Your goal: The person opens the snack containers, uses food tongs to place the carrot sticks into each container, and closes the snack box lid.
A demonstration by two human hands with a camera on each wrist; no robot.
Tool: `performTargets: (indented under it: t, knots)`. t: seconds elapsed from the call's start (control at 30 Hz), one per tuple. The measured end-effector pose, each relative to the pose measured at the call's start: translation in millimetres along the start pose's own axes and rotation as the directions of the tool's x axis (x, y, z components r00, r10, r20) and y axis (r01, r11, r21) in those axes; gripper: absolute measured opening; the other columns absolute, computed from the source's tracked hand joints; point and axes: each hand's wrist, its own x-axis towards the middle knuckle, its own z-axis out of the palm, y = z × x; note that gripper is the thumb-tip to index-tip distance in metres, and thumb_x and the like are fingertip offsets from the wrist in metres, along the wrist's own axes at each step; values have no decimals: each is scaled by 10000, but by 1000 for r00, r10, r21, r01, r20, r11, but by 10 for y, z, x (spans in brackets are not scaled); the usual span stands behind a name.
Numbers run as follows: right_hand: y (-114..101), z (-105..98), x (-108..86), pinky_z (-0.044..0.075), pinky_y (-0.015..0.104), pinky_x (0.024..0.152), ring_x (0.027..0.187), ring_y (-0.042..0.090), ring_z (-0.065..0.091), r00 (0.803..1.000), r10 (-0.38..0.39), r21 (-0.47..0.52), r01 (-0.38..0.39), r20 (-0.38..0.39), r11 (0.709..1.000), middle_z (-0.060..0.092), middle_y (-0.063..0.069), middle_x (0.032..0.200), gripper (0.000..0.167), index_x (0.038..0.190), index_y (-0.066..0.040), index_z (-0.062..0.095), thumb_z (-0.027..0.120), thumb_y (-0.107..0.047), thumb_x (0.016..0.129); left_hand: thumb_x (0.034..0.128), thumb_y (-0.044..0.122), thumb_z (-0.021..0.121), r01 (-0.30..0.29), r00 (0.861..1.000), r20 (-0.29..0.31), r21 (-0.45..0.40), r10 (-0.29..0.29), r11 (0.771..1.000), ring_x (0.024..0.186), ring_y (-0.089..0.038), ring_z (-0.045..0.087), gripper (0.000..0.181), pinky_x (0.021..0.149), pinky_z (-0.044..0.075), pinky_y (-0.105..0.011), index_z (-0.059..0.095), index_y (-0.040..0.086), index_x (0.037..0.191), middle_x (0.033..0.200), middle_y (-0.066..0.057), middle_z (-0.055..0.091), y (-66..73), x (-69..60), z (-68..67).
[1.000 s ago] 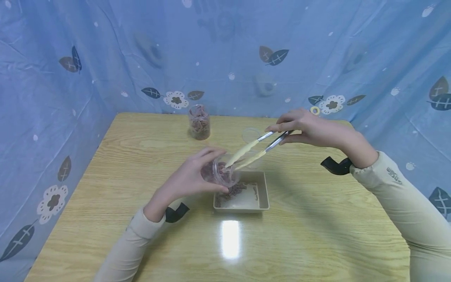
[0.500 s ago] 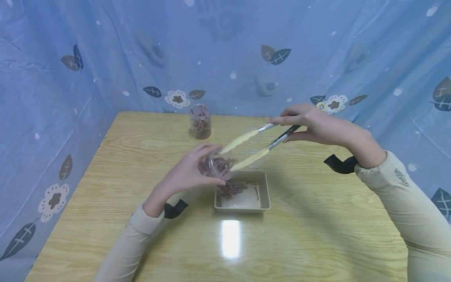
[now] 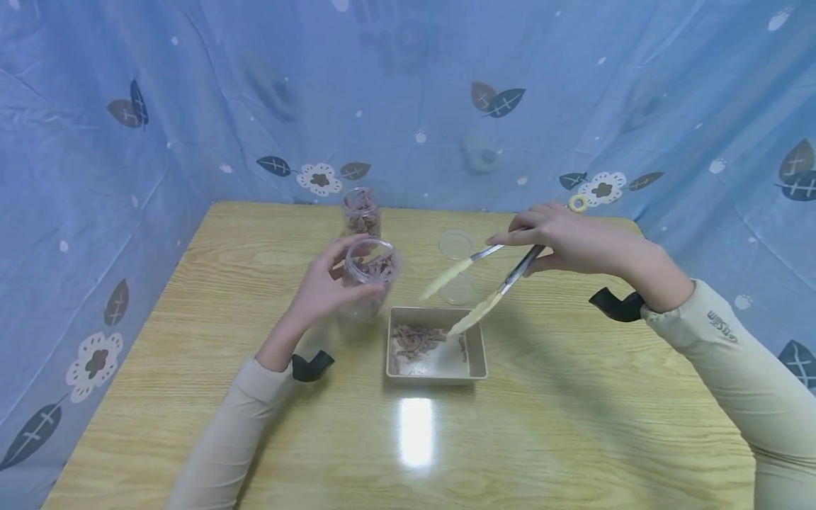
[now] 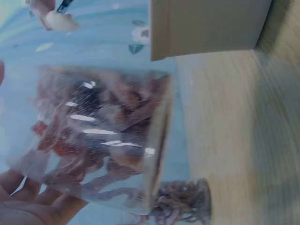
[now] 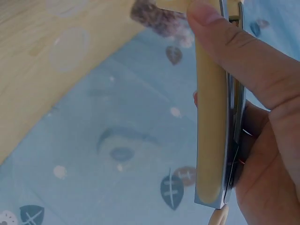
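My left hand (image 3: 321,287) grips a clear jar (image 3: 372,273) partly filled with brownish-pink strips, its mouth up and slightly tilted. The left wrist view shows those strips through the wall of the jar (image 4: 101,136). My right hand (image 3: 564,237) holds tongs with cream tips and metal arms; in the right wrist view the thumb presses the cream handle (image 5: 211,131). The tongs' tips stand wide apart, with nothing between them. One tip (image 3: 474,316) reaches over a beige tray (image 3: 436,381). Loose strips (image 3: 416,341) lie mostly in the tray's left part.
Behind the held jar, a second clear jar (image 3: 361,216) full of similar strips stands on the wooden table (image 3: 542,425). Two clear round lids (image 3: 455,244) lie behind the tray. A blue patterned curtain (image 3: 414,92) encloses the back and sides.
The jar has moved left and back from over the tray and turned from lying toward the tongs to nearly upright. The tongs have come out of its mouth and spread apart.
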Motion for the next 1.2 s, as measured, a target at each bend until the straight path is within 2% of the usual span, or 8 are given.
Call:
performTargets:
  t: [0.13,0.27,0.37,0.6,0.83,0.93,1.03,1.2]
  knots:
    - [-79,67,138,407,385,804,829,172,503,999,-15,-50,18,52,999,548,-6,930,677,1266,-236,579,821,-208,634,695,57,800,33,999,-40,-60,-35,998,1143,-280,528,753,901,488,-377,450,118,1359,1316,-113,480,7,12,-2]
    - [-180,116,335,390,386,827,872,193,495,994,-58,-152,72,97,986,547,17,941,667,1240,-232,600,809,-272,608,697,16,785,19,1000,-20,-55,-20,998,1144,-327,518,735,896,493,-369,450,64,1349,1293,-165,484,131,-13,10]
    - [-261,151,474,380,387,859,904,218,484,986,-111,-260,140,123,956,546,24,954,666,1235,-253,599,797,-322,603,700,16,783,0,1000,1,-49,0,999,1148,-372,504,721,910,488,-396,450,34,1339,1261,-181,502,203,-31,26]
    - [-419,217,719,350,361,845,898,220,450,969,-187,-423,238,158,874,509,7,927,716,1259,-311,566,832,-299,594,698,18,784,5,1000,20,-53,-4,999,1166,-340,499,719,962,462,-432,452,30,1336,1256,-172,500,177,-29,52]
    - [-637,262,879,387,313,860,911,182,495,945,-265,-615,326,192,718,560,-1,954,619,1266,-343,538,739,-168,707,716,70,788,51,997,55,-35,-49,998,1186,-269,500,712,995,441,-394,456,88,1346,1295,-140,481,146,-18,70]
    - [-707,285,914,392,288,850,895,153,500,940,-264,-658,339,215,672,571,-17,964,616,1277,-342,529,735,-181,719,719,64,784,48,997,65,-34,-45,998,1197,-303,489,714,999,437,-406,446,57,1348,1307,-164,469,130,-15,70]
    - [-728,313,935,397,275,827,872,139,501,943,-263,-675,331,206,660,579,-29,948,576,1257,-342,549,727,-197,729,721,63,782,54,995,80,-41,-51,998,1201,-337,480,720,966,463,-415,435,39,1351,1319,-190,449,125,-18,70]
    - [-677,356,964,395,282,819,848,146,501,942,-291,-667,326,168,670,576,-33,902,477,1175,-352,612,717,-219,728,717,83,789,70,993,99,-40,-66,997,1201,-335,479,727,949,476,-402,437,51,1352,1316,-182,448,127,-27,70]
